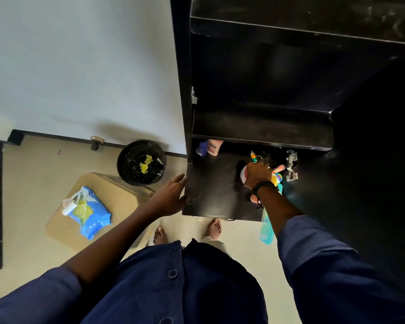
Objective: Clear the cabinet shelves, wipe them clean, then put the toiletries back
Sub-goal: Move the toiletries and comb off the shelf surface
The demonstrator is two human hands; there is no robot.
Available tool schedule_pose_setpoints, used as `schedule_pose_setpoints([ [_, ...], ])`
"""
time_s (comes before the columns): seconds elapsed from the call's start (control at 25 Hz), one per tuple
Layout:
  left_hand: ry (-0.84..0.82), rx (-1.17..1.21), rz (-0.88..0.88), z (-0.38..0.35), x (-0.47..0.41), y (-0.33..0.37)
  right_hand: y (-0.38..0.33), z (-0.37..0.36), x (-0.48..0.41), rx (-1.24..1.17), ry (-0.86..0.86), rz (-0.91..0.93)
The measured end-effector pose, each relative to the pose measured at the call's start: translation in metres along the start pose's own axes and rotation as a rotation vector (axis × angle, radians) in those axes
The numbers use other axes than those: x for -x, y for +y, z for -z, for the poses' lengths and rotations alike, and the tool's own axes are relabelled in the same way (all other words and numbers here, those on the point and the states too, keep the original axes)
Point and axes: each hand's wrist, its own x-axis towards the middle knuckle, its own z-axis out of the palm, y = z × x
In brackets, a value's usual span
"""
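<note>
In the head view, the black cabinet stands open from 12 to 3 o'clock. The right hand reaches onto its bottom shelf, grip clamped round a white tub among other small toiletries. A purple bottle and a pink bottle stand at the shelf's back left. A teal comb shows beside the right forearm, its end past the shelf's front edge. The left hand, grip apart with straight fingers, touches the shelf's front left corner. At 9 o'clock, a blue wipes pack lies on a tan box beside a black bin.
</note>
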Motion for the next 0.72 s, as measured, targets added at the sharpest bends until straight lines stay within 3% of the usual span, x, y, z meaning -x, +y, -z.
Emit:
schedule_pose_setpoints([
  [0.16, -0.003, -0.002, 0.022, 0.000, 0.005, -0.015, -0.006, 0.011, 0.011, -0.192, -0.013, 0.110],
  [0.36, -0.005, -0.012, 0.028, 0.004, 0.010, -0.024, -0.070, 0.013, 0.026, -0.540, -0.104, 0.262],
  [0.72, -0.010, -0.007, 0.104, 0.007, 0.028, -0.045, -0.127, 0.005, 0.027, -0.478, -0.103, 0.265],
])
